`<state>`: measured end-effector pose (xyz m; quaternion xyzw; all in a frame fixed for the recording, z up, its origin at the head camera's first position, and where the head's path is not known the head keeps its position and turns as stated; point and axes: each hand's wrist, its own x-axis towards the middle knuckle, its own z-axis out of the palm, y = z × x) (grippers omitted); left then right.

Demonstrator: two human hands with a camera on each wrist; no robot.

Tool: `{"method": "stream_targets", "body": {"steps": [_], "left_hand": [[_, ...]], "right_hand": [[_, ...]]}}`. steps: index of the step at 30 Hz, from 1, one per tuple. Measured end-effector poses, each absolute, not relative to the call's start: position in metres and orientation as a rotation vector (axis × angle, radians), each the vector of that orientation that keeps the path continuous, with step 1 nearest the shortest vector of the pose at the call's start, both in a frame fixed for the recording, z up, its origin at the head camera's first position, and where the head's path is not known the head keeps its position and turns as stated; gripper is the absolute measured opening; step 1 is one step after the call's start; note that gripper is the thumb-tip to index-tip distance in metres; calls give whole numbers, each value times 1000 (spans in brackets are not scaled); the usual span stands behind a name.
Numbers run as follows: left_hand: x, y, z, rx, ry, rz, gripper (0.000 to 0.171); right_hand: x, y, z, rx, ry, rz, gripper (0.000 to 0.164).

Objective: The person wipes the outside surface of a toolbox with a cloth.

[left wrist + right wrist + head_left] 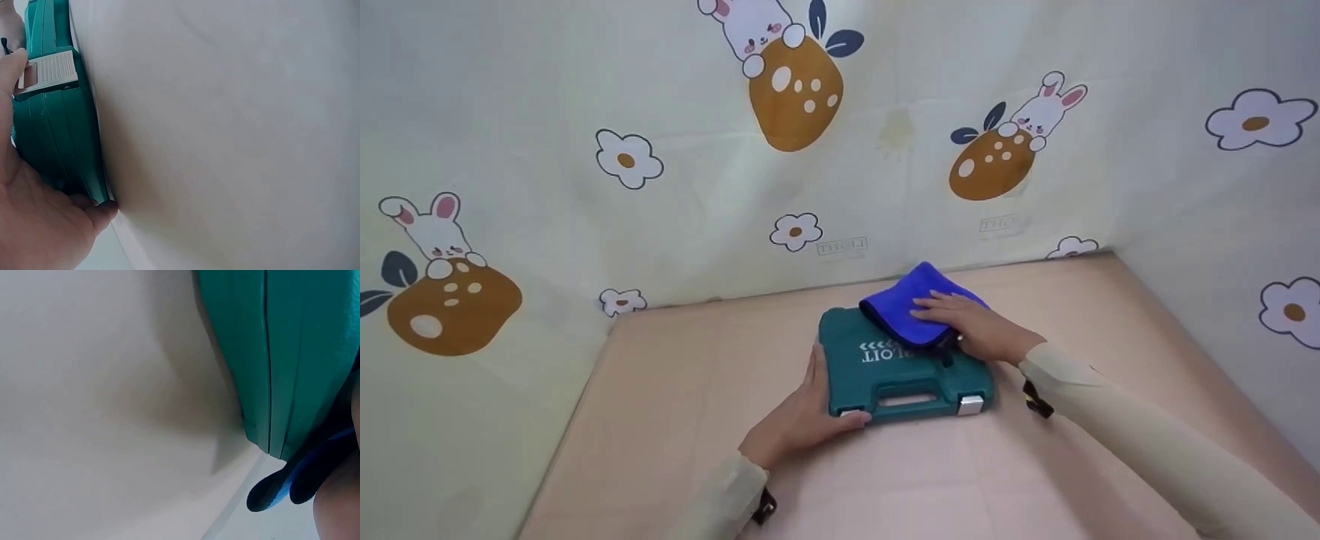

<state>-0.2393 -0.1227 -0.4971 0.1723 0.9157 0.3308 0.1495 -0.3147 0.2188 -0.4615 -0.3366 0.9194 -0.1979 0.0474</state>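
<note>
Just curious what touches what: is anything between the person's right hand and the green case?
Yes: the blue cloth lies under the right hand, on the far right of the green case. Nothing visible separates the left hand from the case.

Head view faces down; wrist close-ups share the case (911,372).

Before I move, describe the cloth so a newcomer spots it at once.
On the pinkish table sits a green case with metal latches. The cloth lies across its far edge, under the right hand. Unlike the case, it is vivid blue.
</note>
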Motion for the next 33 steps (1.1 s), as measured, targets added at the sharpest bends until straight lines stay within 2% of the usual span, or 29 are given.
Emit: {"method": "stream_targets", "body": {"steps": [7, 33], "left_hand": [[-240, -124, -496, 550, 2627, 982, 136], [-241, -123, -496, 532, 2627, 949, 136]], "right_hand": [[-314, 219, -463, -1097, 2839, -577, 79], [-301, 214, -465, -983, 2846, -623, 81]]}}
